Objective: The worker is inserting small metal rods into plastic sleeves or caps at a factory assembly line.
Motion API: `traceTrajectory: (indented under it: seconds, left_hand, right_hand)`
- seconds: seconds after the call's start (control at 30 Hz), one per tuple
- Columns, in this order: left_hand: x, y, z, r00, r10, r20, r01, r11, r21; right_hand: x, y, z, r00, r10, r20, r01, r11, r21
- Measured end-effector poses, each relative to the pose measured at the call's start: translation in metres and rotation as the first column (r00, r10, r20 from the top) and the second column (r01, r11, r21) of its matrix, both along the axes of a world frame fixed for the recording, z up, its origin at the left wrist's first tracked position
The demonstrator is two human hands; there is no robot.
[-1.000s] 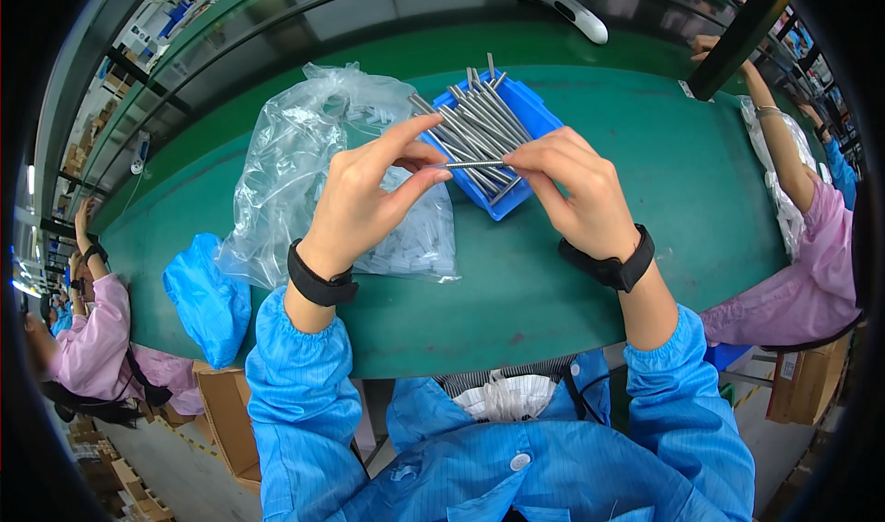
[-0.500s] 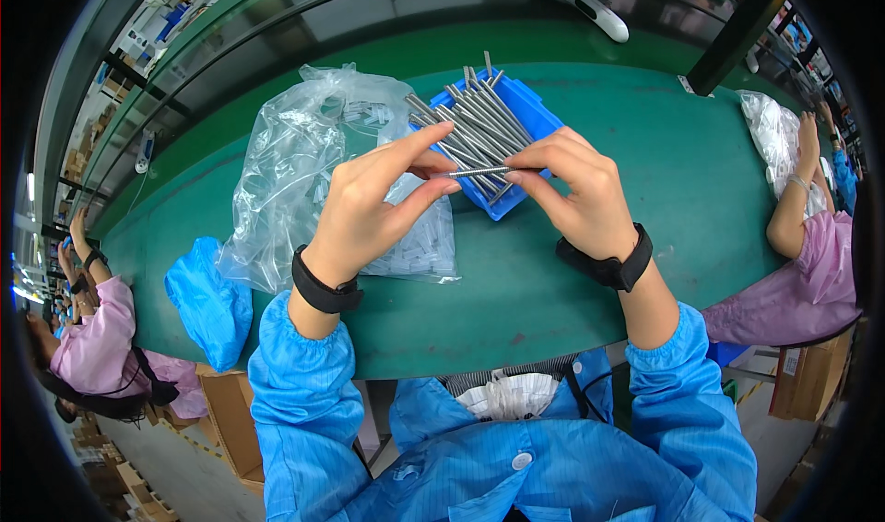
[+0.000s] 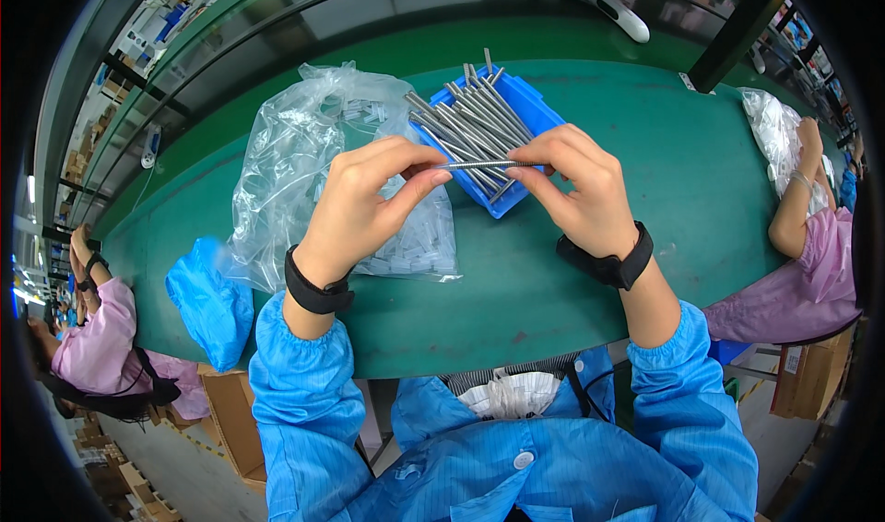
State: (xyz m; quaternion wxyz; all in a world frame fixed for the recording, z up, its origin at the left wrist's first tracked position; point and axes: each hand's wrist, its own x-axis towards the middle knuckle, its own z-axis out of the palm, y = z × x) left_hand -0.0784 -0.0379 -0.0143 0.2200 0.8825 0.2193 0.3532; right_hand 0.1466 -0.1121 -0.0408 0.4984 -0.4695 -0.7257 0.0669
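Note:
A thin ribbed metal rod (image 3: pixel 479 164) is held level between both hands, above the near edge of a blue bin (image 3: pixel 499 211). My left hand (image 3: pixel 369 195) pinches its left end between thumb and fingers; whether a small cap or sleeve sits there is hidden by the fingertips. At the right end, my right hand (image 3: pixel 581 186) pinches the rod the same way. Many similar metal rods (image 3: pixel 479 117) lie in a loose pile in the bin, several sticking out past its rim. Left of the bin, a clear plastic bag (image 3: pixel 286 172) holds small translucent plastic tubes (image 3: pixel 419 246), partly behind my left hand.
A crumpled blue plastic bag (image 3: pixel 210 296) lies at the left on the green tabletop (image 3: pixel 516 310). At the far right, a co-worker's arm (image 3: pixel 795 209) reaches beside another clear bag (image 3: pixel 772 130). Another person (image 3: pixel 101 328) sits at the left. A dark post (image 3: pixel 737 38) stands at the back right.
My left fingers have closed onto the rod's left end; the index finger, raised before, has come down. The right hand keeps its pinch almost in place.

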Motion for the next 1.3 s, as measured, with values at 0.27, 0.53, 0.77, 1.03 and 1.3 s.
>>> traceTrajectory:
  seconds: [0.27, 0.53, 0.77, 1.03, 1.3]
  left_hand:
    - [0.003, -0.003, 0.0, 0.999, 0.029, 0.015, -0.031, 0.993, 0.112]
    - [0.005, -0.004, -0.001, 0.999, -0.014, 0.035, 0.008, 0.988, 0.151]
    - [0.004, -0.003, -0.002, 0.999, -0.009, 0.053, 0.004, 0.996, 0.09]
    - [0.001, -0.004, 0.003, 0.999, -0.045, 0.022, 0.042, 0.993, 0.11]
    - [-0.04, 0.034, -0.003, 0.936, 0.344, -0.078, -0.351, 0.928, -0.123]
  right_hand:
    - [0.002, 0.001, 0.002, 0.99, -0.026, 0.139, 0.005, 0.989, 0.146]
    - [0.0, 0.0, 0.001, 0.99, 0.066, 0.122, -0.07, 0.997, 0.028]
    - [-0.007, -0.005, 0.007, 0.994, 0.068, -0.09, -0.076, 0.993, -0.09]
    - [-0.002, -0.001, 0.002, 0.992, 0.125, 0.001, -0.125, 0.988, -0.087]
    - [0.002, 0.001, -0.002, 0.973, 0.021, -0.228, -0.072, 0.974, -0.214]
